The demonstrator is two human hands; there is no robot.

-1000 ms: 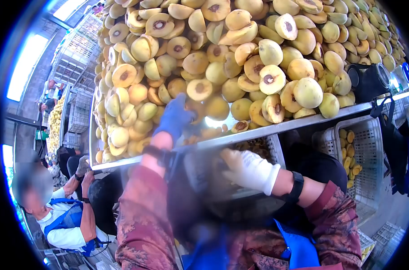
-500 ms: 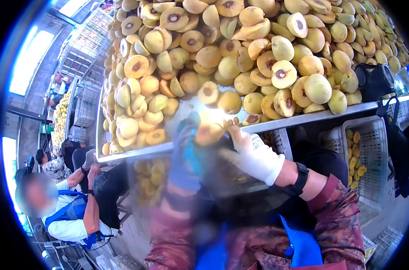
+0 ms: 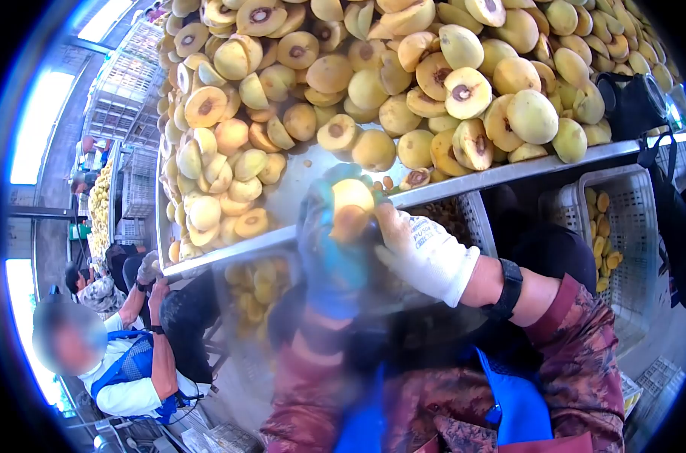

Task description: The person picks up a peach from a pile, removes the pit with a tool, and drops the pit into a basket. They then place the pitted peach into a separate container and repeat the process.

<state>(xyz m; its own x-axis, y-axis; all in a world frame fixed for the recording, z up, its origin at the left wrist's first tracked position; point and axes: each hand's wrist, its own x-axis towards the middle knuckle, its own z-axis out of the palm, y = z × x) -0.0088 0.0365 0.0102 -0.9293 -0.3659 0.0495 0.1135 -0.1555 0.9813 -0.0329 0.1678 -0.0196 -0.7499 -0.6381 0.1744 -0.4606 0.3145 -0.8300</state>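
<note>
My left hand (image 3: 331,253), in a blue glove, holds a halved yellow peach (image 3: 352,209) up close to the camera, blurred. My right hand (image 3: 422,253), in a white glove, presses against the same peach from the right; whether it holds a tool is hidden. Just beyond both hands a metal table (image 3: 297,192) carries a large heap of halved and whole peaches (image 3: 403,83), some with dark pits showing.
White plastic crates (image 3: 622,249) with peach pieces stand under the table at right, another crate (image 3: 256,291) under its left part. A seated person in a blue apron (image 3: 131,362) works at lower left. Stacked crates (image 3: 120,98) and a dark bag (image 3: 630,106) flank the table.
My left hand went from reaching into the heap to holding a peach near my chest. My right hand rose from below the table edge and met the peach.
</note>
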